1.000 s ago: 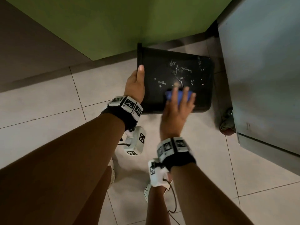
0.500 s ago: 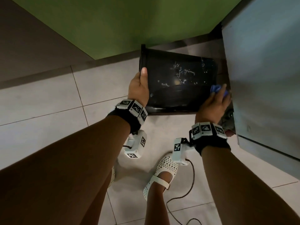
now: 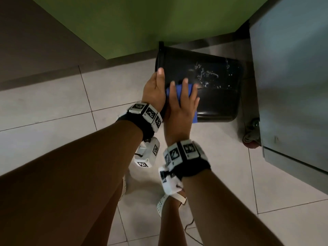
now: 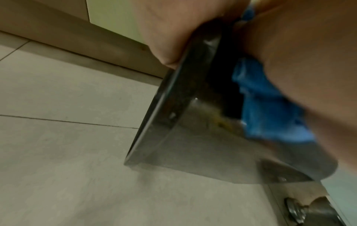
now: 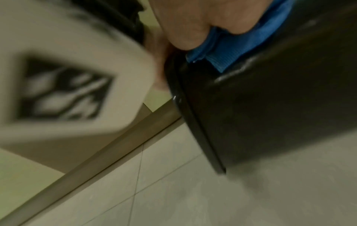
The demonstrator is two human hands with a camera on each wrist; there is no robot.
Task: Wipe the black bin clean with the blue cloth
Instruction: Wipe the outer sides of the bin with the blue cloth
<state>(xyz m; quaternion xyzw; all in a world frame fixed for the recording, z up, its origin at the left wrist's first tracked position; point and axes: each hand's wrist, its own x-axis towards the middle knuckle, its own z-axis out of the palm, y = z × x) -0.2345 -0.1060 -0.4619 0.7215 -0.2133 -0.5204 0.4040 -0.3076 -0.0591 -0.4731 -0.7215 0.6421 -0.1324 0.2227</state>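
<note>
Back from the cabinet (image 3: 291, 77), right hand (image 3: 179, 110) wipes bin (image 3: 218, 96).

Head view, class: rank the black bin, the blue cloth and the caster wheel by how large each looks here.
1. black bin
2. blue cloth, mostly hidden under the right hand
3. caster wheel, partly hidden; it looks about as big as the visible cloth, so their order is unsure

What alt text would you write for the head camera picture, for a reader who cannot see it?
Seen from above, a right hand presses a blue cloth flat against the side of a black bin lying tipped over on a tiled floor, while the left hand grips its rim. White streaks mark the bin's side, beside a grey cabinet on wheels.
</note>
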